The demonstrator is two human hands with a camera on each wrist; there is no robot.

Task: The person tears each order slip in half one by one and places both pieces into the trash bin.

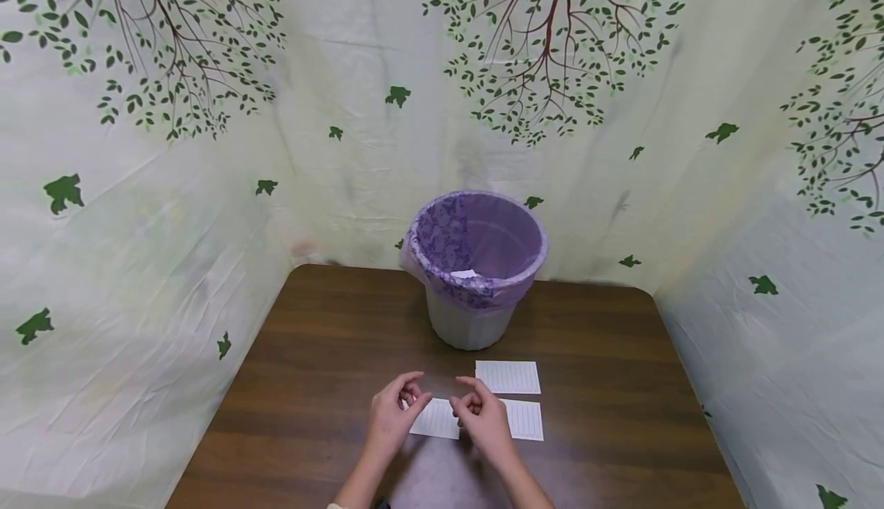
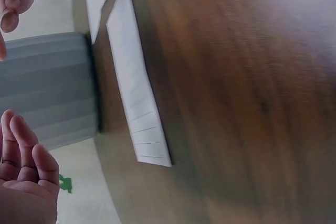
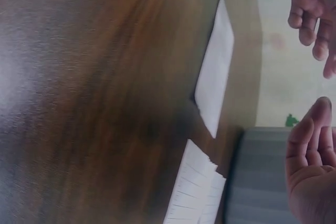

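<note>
My left hand hovers above the table with loosely bent fingers and holds nothing. Opposite it, my right hand is raised in much the same pose, thumb and index finger apart. A lined paper piece lies flat between and below the hands. The second lined piece is partly covered by the right hand in the head view. Just beyond that one lies a third lined piece. In the right wrist view, two paper pieces show ragged ends.
A grey waste bin with a purple liner stands at the table's back edge. White paper shows inside it. Leaf-printed curtains surround the dark wooden table at the back and sides.
</note>
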